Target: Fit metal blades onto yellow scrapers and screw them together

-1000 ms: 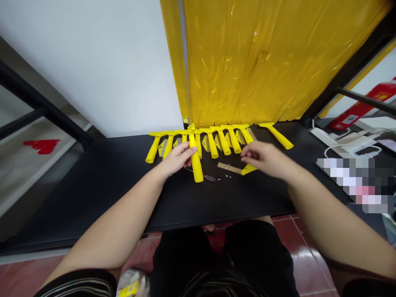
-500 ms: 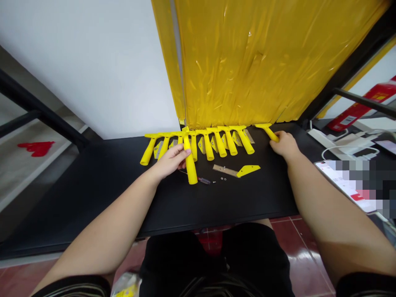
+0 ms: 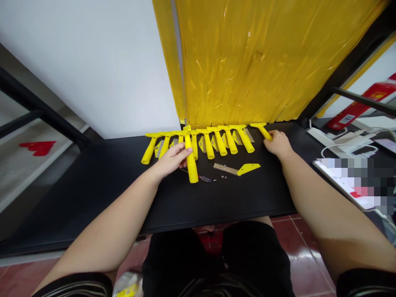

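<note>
My left hand (image 3: pixel 173 159) is closed round a yellow scraper handle (image 3: pixel 193 170), held slanting over the black table, its hollow end toward me. At the right end of the row, my right hand (image 3: pixel 277 142) grips another yellow scraper handle (image 3: pixel 262 130), whose wide head points away from me. Between the hands stretches a row of yellow scrapers (image 3: pixel 222 144), some showing metal blades. In front of the row lie a metal blade (image 3: pixel 225 168) and a yellow clamp plate (image 3: pixel 248 168) overlapping its end. A screwdriver (image 3: pixel 204 179) lies partly behind the left handle, near a small screw (image 3: pixel 215 180) and nuts (image 3: pixel 224 177).
Yellow film (image 3: pixel 247 66) and a white panel (image 3: pixel 123 74) rise behind the black tabletop (image 3: pixel 102 181). Rightward are a phone (image 3: pixel 343 181), a power strip (image 3: pixel 324 144) with white cables and a red box (image 3: pixel 361 103). A red object (image 3: pixel 38 147) rests on the left shelf.
My right hand has slid the right-hand scraper handle a little to the left, toward the row. My left hand still holds its handle in nearly the same spot.
</note>
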Available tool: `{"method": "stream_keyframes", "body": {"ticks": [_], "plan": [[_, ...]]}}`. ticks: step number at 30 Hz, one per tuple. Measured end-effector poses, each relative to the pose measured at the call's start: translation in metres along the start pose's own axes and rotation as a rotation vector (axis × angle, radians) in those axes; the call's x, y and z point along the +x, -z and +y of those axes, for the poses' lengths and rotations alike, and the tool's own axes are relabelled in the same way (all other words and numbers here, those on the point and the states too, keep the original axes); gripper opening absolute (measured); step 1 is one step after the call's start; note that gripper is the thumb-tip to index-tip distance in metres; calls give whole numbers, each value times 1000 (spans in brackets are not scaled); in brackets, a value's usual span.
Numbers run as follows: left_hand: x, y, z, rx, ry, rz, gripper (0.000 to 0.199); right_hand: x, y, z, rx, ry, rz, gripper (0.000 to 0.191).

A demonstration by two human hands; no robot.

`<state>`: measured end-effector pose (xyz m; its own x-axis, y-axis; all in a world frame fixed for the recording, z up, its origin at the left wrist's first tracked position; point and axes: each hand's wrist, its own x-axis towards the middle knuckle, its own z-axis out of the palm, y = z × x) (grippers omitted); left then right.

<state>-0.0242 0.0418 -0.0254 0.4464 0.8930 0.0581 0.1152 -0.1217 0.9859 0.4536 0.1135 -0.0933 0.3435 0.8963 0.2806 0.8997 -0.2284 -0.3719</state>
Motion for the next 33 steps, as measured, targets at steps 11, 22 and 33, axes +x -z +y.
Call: {"method": "stream_keyframes", "body": {"ticks": [11, 22, 33], "plan": [[-1, 0, 0, 1, -23, -44, 37, -1, -3, -6, 54, -13, -17, 57], [-1, 1, -1, 3, -14, -38, 35, 1, 4, 11, 262, -22, 64, 46], [-3, 0, -2, 32, -1, -51, 35, 3, 9, 16, 375, -97, 85, 39]]}}
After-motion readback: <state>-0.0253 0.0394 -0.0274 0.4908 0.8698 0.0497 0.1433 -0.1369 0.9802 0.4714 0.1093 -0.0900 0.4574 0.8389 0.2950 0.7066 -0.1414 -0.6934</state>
